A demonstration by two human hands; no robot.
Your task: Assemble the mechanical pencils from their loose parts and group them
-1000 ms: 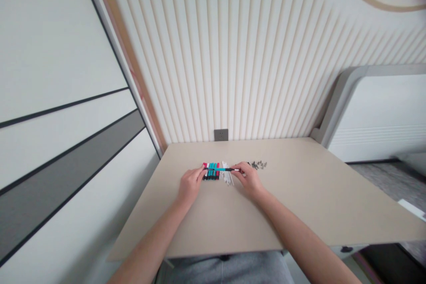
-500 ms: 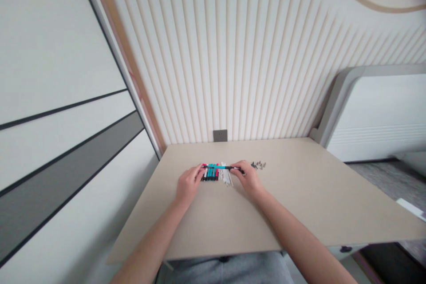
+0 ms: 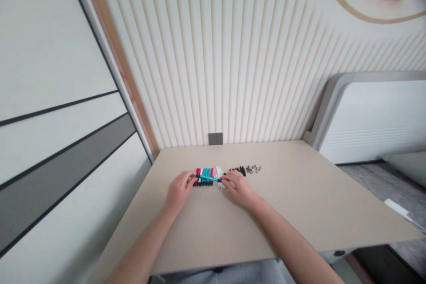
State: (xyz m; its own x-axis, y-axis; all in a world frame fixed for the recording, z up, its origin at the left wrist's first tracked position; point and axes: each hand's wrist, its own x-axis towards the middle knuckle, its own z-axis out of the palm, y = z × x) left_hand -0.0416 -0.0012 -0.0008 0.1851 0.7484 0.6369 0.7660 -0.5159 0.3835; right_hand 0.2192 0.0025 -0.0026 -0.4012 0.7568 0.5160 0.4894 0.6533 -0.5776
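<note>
A blue pen barrel (image 3: 208, 178) with dark ends is held level between my two hands, just above the table. My left hand (image 3: 180, 189) pinches its left end, and my right hand (image 3: 238, 189) has its fingers closed on the right end. Below and behind it lies a row of pen barrels (image 3: 204, 171) in red, white and blue with black lower parts. Thin white sticks (image 3: 219, 171), which look like pen refills, lie beside that row, partly covered by the held pen and my right fingers. Black short parts (image 3: 242, 171) sit behind my right hand.
Small dark metallic pieces (image 3: 254, 169) are scattered to the right of the black parts. The beige table (image 3: 299, 199) meets a ribbed wall with a dark socket (image 3: 215, 138). A white cabinet (image 3: 83, 195) flanks the left side; a grey-white headboard (image 3: 366, 115) stands at right.
My right hand has moved left, uncovering the black parts behind it. More of the blue barrel shows, and its right dark end is now mostly behind my fingers. The view has shifted slightly.
</note>
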